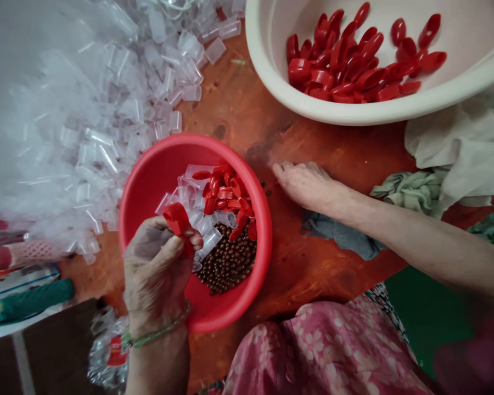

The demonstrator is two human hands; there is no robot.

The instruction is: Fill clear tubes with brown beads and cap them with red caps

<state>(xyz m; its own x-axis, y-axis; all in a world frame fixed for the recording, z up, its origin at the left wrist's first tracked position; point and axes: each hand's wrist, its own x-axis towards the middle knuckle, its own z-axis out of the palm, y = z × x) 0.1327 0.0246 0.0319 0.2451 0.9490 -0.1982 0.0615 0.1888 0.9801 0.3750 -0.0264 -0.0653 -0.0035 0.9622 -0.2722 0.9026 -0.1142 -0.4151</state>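
My left hand is closed above the near left part of a red bowl, pinching a red plastic cap with a ring-shaped end. Something translucent, seemingly a clear plastic cup, rests against its palm. Inside the bowl are small brown balls, several clear plastic cups and more red caps. To the right of the bowl, my right hand lies low on the tabletop with its fingers curled together. A few brown balls sit near it. What those fingers hold, if anything, is hidden.
A large cream basin with many red pieces stands at the far right. Clear cups form a big heap at the left. Cloths lie at the right on the reddish-brown table. A clear bag is at lower left.
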